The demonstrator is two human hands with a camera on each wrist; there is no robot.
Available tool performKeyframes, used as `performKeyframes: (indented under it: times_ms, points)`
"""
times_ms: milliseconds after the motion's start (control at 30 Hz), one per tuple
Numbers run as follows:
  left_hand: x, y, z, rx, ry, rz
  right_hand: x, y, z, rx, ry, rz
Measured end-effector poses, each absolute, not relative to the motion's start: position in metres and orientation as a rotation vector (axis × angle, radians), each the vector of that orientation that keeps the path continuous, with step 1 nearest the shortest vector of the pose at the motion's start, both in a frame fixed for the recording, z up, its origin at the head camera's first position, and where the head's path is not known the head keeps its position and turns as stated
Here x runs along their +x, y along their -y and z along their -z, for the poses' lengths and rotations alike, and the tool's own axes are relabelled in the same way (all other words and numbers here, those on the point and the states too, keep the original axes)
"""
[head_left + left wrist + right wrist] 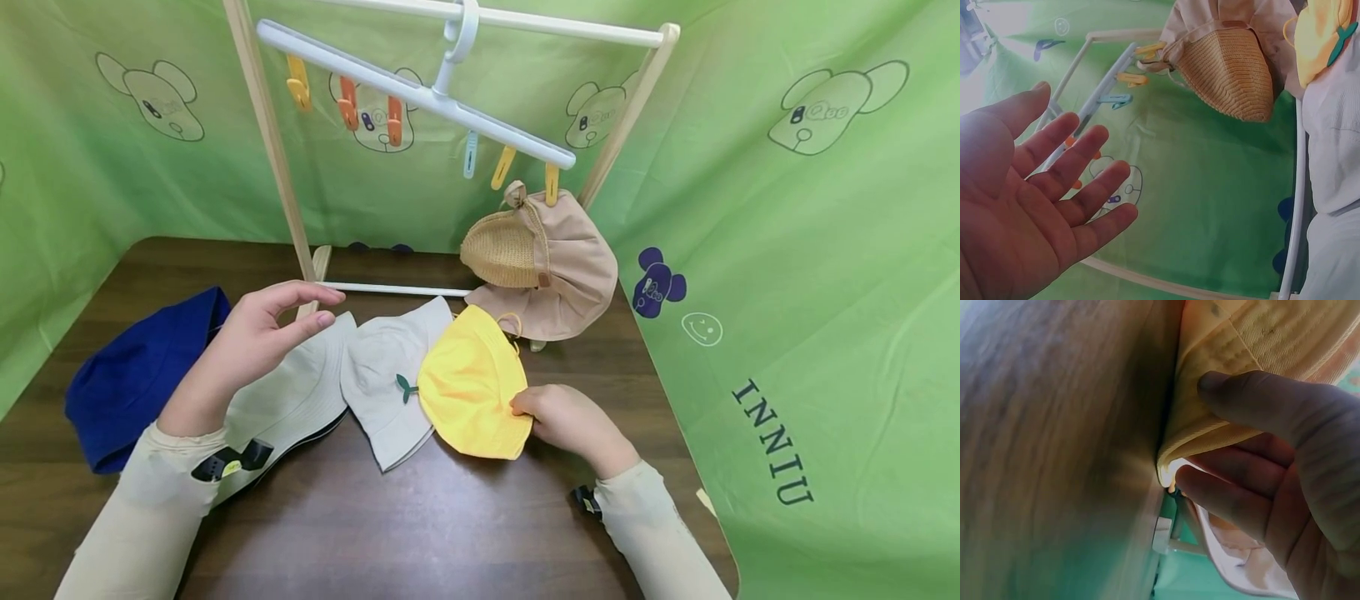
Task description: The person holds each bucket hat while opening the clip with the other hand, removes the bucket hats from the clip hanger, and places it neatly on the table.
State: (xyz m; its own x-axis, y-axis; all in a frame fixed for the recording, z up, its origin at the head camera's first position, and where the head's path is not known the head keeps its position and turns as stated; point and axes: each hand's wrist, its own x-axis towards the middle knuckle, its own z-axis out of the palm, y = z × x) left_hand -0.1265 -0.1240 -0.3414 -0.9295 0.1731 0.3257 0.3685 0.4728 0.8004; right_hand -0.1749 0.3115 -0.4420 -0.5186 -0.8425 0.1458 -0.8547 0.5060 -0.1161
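My right hand [573,423] pinches the brim of a yellow bucket hat [472,383] between thumb and fingers; the right wrist view shows the thumb on top of the yellow brim [1216,356]. A green sprout decorates the hat's left side. My left hand [262,337] is held in the air above the pale hats, fingers extended and holding nothing; its spread palm [1054,206] shows in the left wrist view. Below and beside it lie a pale grey-green hat [300,387] and a light grey bucket hat [386,358]. A straw hat with a beige brim [573,258] hangs from a yellow clip.
A pale blue hanger [420,96] with several coloured clips hangs tilted from the white rod [570,23] of a wooden rack [273,142]. A dark blue hat [150,367] lies at the left of the brown table [420,542]. Green printed cloth [810,250] surrounds the table.
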Motion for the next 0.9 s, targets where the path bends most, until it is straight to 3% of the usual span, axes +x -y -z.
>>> performKeyframes:
  times_ms: [900]
  points:
    - [-0.128,0.125,0.341,-0.466,2.552,1.428,-0.166,-0.282,0.434,1.443,2.781,-0.193]
